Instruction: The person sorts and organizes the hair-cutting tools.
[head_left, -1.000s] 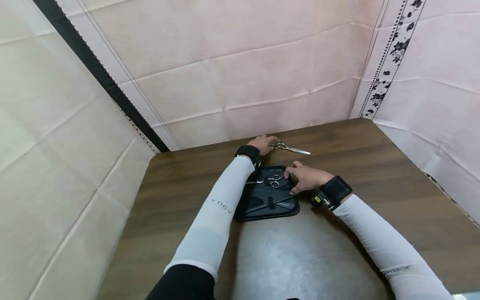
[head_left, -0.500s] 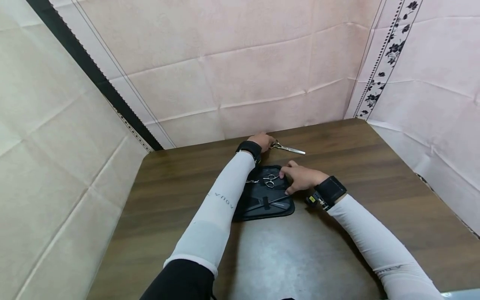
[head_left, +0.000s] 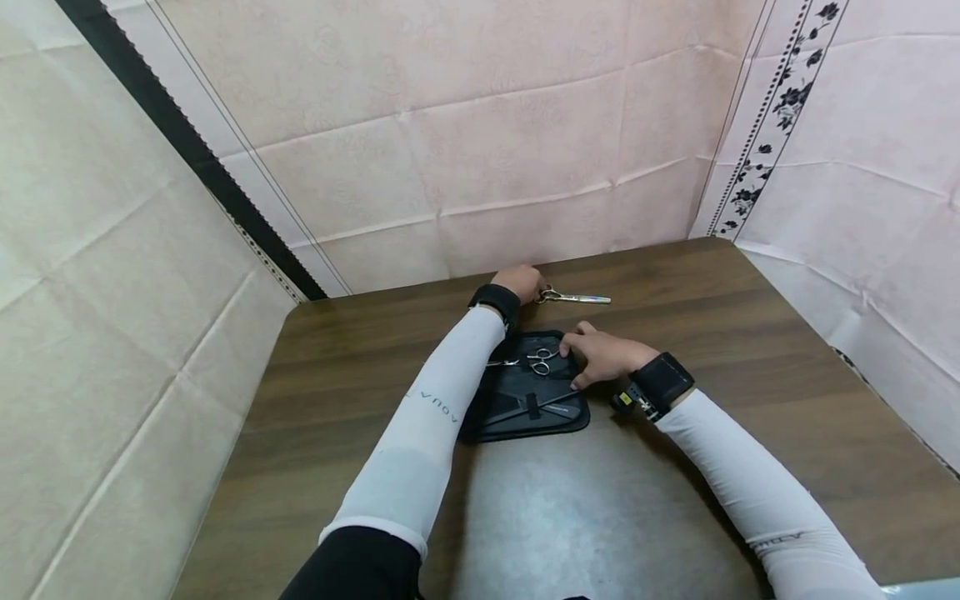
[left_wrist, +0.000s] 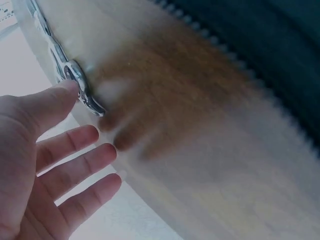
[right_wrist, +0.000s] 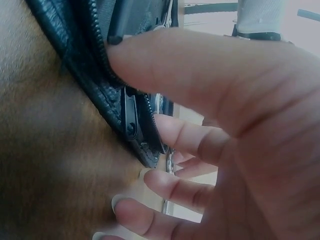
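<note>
At the table's far edge, my left hand (head_left: 517, 283) pinches the handle end of silver hairdressing scissors (head_left: 581, 298), whose blades point right. In the left wrist view the thumb lies on a finger ring of the scissors (left_wrist: 94, 104), and the other visible fingers spread away from it. My right hand (head_left: 603, 357) grips the right edge of a black zip case (head_left: 564, 423) lying open on the table. Close up, its thumb overlaps the zipper edge of the case (right_wrist: 55, 35), near a zipper pull (right_wrist: 131, 115). Another pair of scissors (head_left: 541, 367) lies inside; the left forearm hides the case's left part.
The wooden table (head_left: 360, 375) meets a pale cloth wall (head_left: 487, 167) close behind the left hand. A slim dark tool sits under a strap (head_left: 532, 406) in the case. A grey sheen covers the table (head_left: 570, 500) in front of the case.
The scissors in my left hand have turned, so their blades now lie nearly level instead of slanting down to the right. My right hand stays on the case edge.
</note>
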